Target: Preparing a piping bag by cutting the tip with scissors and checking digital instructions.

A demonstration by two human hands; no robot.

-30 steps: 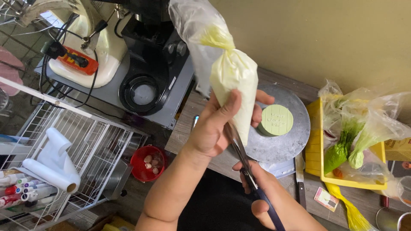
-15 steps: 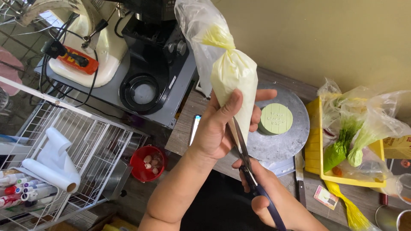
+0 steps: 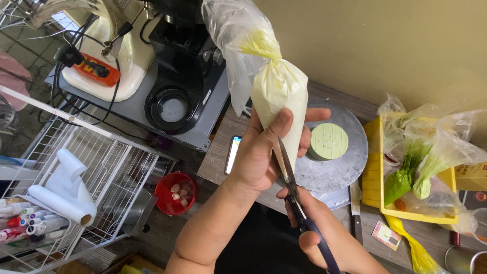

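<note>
My left hand (image 3: 266, 152) grips a clear piping bag (image 3: 278, 96) filled with pale yellow cream, twisted at the top and held tip down. My right hand (image 3: 324, 231) holds dark-handled scissors (image 3: 297, 200), whose blades reach up along the bag's lower end, beside my left thumb. Behind the bag a small round green cake (image 3: 328, 141) sits on a grey turntable (image 3: 340, 170).
A yellow tray (image 3: 373, 167) at the right holds green and white piping bags (image 3: 406, 177). A knife (image 3: 356, 213) lies by the turntable. A phone (image 3: 232, 155) rests on the wooden table. At the left are a black machine (image 3: 177, 76), a wire rack (image 3: 86, 172) and a red bowl (image 3: 175, 193).
My hands, bag and scissors stay nearly where they were. The bag has shifted slightly up and the scissor blades sit closer against its lower end.
</note>
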